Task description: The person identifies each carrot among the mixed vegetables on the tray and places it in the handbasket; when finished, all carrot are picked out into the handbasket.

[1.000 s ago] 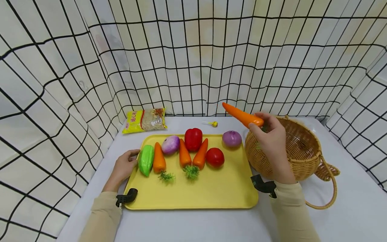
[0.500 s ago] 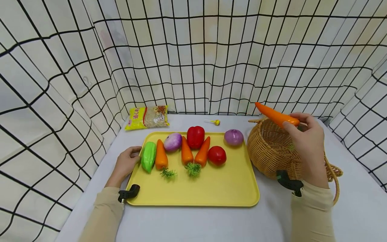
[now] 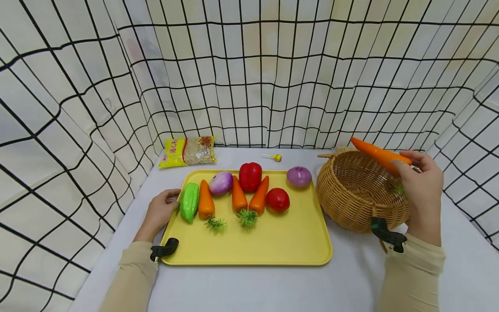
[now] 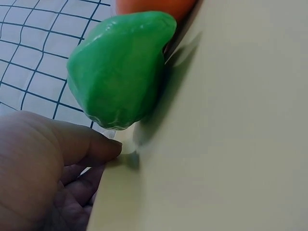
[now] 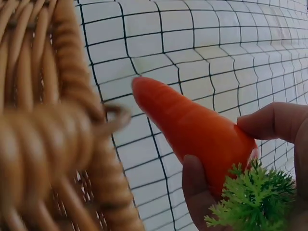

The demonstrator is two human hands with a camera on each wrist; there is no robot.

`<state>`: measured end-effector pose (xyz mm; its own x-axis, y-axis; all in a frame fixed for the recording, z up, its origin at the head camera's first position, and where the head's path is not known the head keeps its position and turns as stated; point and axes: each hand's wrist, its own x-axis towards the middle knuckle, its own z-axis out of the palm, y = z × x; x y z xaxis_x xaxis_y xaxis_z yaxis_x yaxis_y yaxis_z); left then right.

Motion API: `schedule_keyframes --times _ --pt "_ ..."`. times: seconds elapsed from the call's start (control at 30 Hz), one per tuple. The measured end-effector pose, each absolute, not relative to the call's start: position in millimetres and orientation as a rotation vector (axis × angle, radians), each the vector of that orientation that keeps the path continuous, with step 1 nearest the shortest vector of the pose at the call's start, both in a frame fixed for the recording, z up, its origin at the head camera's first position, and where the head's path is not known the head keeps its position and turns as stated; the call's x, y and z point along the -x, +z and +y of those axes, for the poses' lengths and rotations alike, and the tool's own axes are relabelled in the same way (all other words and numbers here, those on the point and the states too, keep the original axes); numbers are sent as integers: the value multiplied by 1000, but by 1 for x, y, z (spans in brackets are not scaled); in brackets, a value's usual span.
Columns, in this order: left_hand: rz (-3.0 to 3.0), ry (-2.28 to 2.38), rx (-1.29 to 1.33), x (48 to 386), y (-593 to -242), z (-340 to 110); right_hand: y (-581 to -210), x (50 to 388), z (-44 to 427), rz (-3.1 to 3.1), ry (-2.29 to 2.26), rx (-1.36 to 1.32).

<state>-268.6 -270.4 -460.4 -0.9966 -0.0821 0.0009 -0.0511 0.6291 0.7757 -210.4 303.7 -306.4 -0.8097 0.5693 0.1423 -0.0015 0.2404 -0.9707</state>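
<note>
My right hand (image 3: 422,190) pinches an orange carrot (image 3: 377,152) by its thick end, above the right side of the wicker basket (image 3: 347,203). In the right wrist view thumb and fingers grip the carrot (image 5: 192,127) beside its green leaves (image 5: 255,197). My left hand (image 3: 157,214) holds the left rim of the yellow tray (image 3: 249,247), beside the green vegetable (image 3: 189,202). In the left wrist view the left hand (image 4: 53,163) has its thumb on the rim, just below the green vegetable (image 4: 120,70).
On the tray lie several carrots (image 3: 205,200), a red pepper (image 3: 250,177), a red tomato (image 3: 277,200) and two purple onions (image 3: 299,177). Behind it are a yellow packet (image 3: 187,151) and a small yellow item (image 3: 277,157). Black netting (image 3: 249,82) stands behind and at both sides.
My right hand has carried the carrot rightward, from the basket's left side to over its right side. The basket's opening has shifted in view. My left hand stays at the tray's rim.
</note>
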Motion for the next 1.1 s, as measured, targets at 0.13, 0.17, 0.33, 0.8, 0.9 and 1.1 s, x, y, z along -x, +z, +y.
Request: schedule_keyframes --times 0.13,0.17,0.33,0.8,0.9,1.1 --pt "-2799 -1332 -119 270 -461 -270 -311 211 310 -2187 1545 552" --pt "-2797 -1334 -121 270 -461 -270 -312 212 312 -2241 1508 550" --pt "-2791 -1342 -126 271 -460 -269 -319 213 317 -2452 1382 460" --pt "-2811 -1308 -122 270 -460 -267 -332 212 322 -2774 1221 264" --pt "-2818 -1314 -131 269 -458 -266 -332 212 320 -2797 1221 252" --pt "-2823 -1323 -160 270 -460 -267 -330 214 319 -2838 1204 197"
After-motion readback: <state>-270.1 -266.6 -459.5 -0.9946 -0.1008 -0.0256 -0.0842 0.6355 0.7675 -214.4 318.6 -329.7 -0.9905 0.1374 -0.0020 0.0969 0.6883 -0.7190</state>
